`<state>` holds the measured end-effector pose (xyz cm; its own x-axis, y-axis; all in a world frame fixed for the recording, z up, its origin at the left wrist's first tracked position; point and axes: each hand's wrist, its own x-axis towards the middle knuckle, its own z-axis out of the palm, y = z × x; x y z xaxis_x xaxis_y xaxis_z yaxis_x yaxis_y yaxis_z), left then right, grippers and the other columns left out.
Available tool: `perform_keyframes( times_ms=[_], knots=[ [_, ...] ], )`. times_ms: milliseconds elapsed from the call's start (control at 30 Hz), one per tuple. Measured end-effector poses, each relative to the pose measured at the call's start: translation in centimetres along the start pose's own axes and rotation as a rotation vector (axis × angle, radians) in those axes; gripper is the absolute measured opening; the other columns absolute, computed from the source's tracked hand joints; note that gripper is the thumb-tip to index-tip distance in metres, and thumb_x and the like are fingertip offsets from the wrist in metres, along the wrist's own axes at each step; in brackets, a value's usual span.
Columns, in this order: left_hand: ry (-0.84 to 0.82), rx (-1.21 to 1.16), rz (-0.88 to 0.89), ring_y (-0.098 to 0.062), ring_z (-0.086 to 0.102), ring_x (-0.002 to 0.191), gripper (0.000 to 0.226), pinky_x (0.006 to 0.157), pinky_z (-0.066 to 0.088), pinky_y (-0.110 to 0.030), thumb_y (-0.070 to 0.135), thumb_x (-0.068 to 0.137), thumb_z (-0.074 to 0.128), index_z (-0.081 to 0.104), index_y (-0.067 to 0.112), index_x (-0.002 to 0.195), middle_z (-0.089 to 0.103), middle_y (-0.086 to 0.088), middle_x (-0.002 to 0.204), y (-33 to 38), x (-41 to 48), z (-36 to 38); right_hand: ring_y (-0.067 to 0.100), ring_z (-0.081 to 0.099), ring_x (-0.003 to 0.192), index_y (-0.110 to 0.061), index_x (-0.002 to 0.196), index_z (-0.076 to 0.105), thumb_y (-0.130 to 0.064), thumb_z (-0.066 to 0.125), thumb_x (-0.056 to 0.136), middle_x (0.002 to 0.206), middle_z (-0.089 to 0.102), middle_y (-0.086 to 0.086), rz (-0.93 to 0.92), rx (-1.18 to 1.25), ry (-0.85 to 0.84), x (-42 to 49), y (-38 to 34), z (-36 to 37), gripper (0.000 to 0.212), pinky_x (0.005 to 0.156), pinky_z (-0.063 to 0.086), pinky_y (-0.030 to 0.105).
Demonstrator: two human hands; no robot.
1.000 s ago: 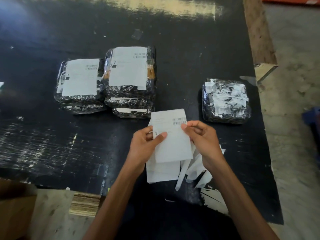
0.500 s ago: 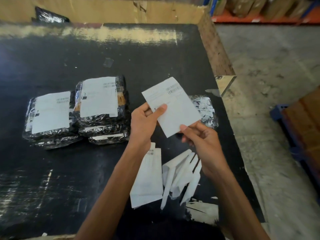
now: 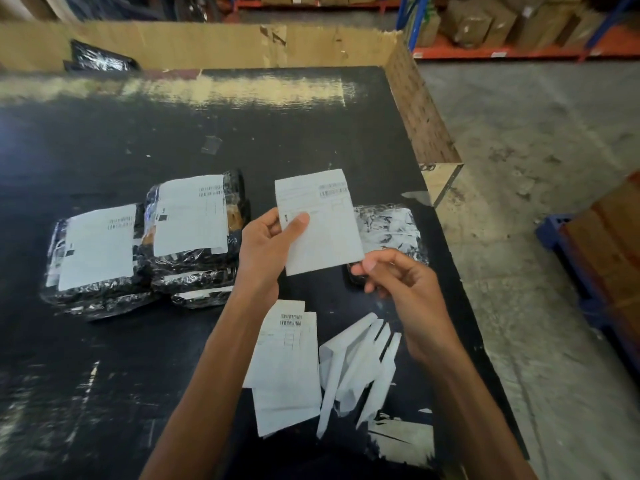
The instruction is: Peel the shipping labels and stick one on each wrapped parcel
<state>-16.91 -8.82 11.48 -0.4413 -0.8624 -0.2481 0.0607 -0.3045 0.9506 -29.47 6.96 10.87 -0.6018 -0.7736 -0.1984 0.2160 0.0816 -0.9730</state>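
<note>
The print on the label [image 3: 322, 220] is too blurred to read beyond its barcodes. The left hand [image 3: 266, 247] holds it above the scuffed black worktop [image 3: 277, 133], thumb pressed across its face. The right hand [image 3: 405, 289], fingers curled, is at the label's lower corner; whether it pinches the corner I cannot tell. Behind them an unlabelled parcel [image 3: 388, 226] in crinkled shiny wrap is half hidden. Labelled parcels [image 3: 194, 220] are stacked to the left. Flat label sheets [image 3: 287, 362] and folded paper strips [image 3: 360, 362] lie between the forearms.
</note>
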Motion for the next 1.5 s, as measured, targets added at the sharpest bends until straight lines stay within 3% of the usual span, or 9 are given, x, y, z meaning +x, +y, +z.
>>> perform_keyframes(
  times_ms=[233, 600, 800, 1067, 1500],
  knots=[
    [-0.008, 0.009, -0.018, -0.017, 0.077, 0.105, 0.028, 0.088, 0.064, -0.038, 0.014, 0.099, 0.068, 0.070, 0.015, 0.127, 0.080, 0.003, 0.115, 0.1, -0.2, -0.1, 0.011, 0.059, 0.071, -0.010, 0.101, 0.075, -0.014, 0.066, 0.097, 0.096, 0.081, 0.006, 0.015, -0.029, -0.030, -0.1, -0.2, -0.4, 0.010, 0.074, 0.049, 0.026],
    [-0.006, 0.009, -0.019, -0.018, 0.077, 0.104, 0.025, 0.088, 0.063, -0.038, 0.014, 0.098, 0.068, 0.071, 0.016, 0.123, 0.080, 0.002, 0.114, 0.0, -0.5, -0.2, 0.010, 0.060, 0.068, -0.009, 0.094, 0.074, -0.009, 0.066, 0.096, 0.089, 0.079, 0.008, -0.010, -0.053, -0.093, -0.1, -0.1, -0.4, 0.009, 0.072, 0.051, 0.019],
    [-0.011, 0.031, -0.019, -0.015, 0.078, 0.103, 0.027, 0.084, 0.064, -0.034, 0.016, 0.099, 0.068, 0.070, 0.015, 0.126, 0.080, 0.003, 0.114, -0.3, -0.6, -0.4, 0.014, 0.058, 0.070, -0.010, 0.091, 0.072, -0.008, 0.063, 0.097, 0.086, 0.077, 0.005, -0.003, -0.069, -0.104, -0.1, -0.1, -0.2, 0.011, 0.078, 0.045, 0.036],
    [-0.040, -0.020, -0.097, -0.014, 0.079, 0.095, 0.023, 0.071, 0.062, -0.024, 0.013, 0.099, 0.067, 0.072, 0.013, 0.122, 0.081, 0.000, 0.110, -0.4, -1.1, -0.2, 0.016, 0.058, 0.074, 0.000, 0.097, 0.066, -0.004, 0.056, 0.101, 0.084, 0.074, 0.002, -0.038, -0.059, -0.162, -0.1, -0.2, 0.2, 0.012, 0.081, 0.044, 0.040],
    [-0.047, -0.080, -0.124, -0.008, 0.078, 0.084, 0.022, 0.065, 0.059, -0.020, 0.012, 0.099, 0.066, 0.073, 0.012, 0.119, 0.082, 0.000, 0.105, -0.5, -1.4, -0.5, 0.018, 0.059, 0.074, -0.004, 0.101, 0.070, -0.005, 0.054, 0.100, 0.086, 0.075, 0.002, -0.093, -0.065, -0.170, -0.2, -0.1, 0.6, 0.016, 0.076, 0.046, 0.033]
  ],
)
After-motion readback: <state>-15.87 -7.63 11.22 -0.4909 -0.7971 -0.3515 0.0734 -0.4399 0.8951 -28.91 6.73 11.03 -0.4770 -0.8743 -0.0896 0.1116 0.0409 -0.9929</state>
